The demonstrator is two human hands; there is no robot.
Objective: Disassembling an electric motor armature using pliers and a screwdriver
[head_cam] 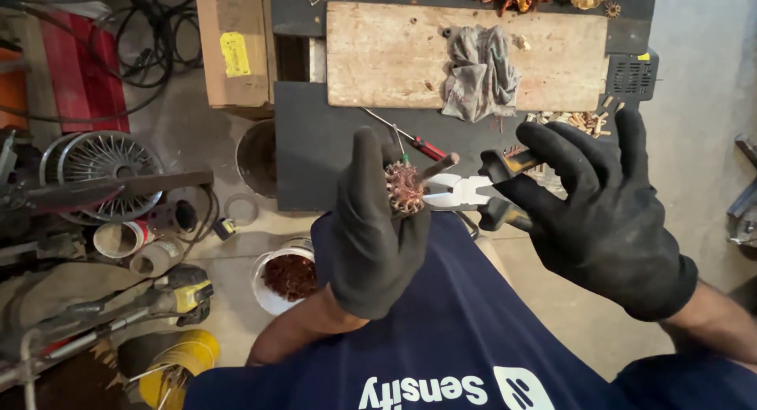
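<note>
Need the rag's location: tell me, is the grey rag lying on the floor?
No, the grey rag lies crumpled on the wooden board on the dark workbench, not the floor.

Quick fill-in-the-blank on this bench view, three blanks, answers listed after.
1. The left hand holds a motor rotor wound with ____ wire.
2. The right hand works a pair of ____ whose metal tips meet the rotor.
3. A crumpled grey rag lies on the ____ board.

Missing words: copper; pliers; wooden
</note>
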